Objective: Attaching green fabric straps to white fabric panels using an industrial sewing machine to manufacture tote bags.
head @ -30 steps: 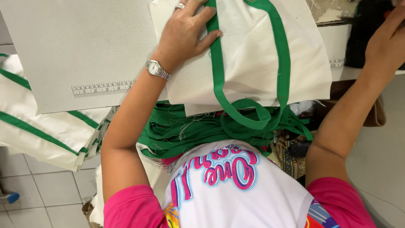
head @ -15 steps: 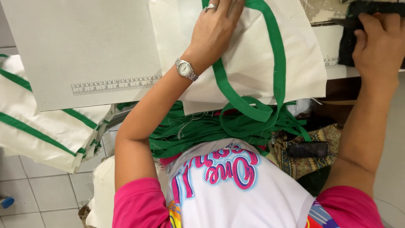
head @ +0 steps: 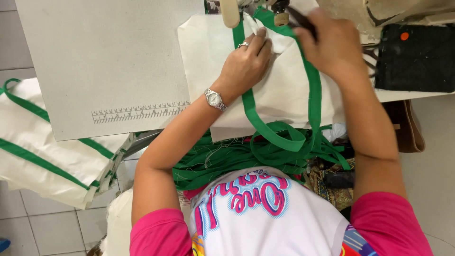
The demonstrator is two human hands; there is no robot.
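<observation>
At upper centre, my left hand lay flat, pinning the soft, light cream bag, while my right hand pinched its limp green strap.

Grey work surface spans upper left; a printed ruler strip runs along its near edge. Stack of finished cream bags with green stripes lies at left, below the table edge, over a tiled floor. Pile of loose green straps sits in the lap area. Black pad with an orange dot rests at upper right. Patterned fabric lies right of the straps.
</observation>
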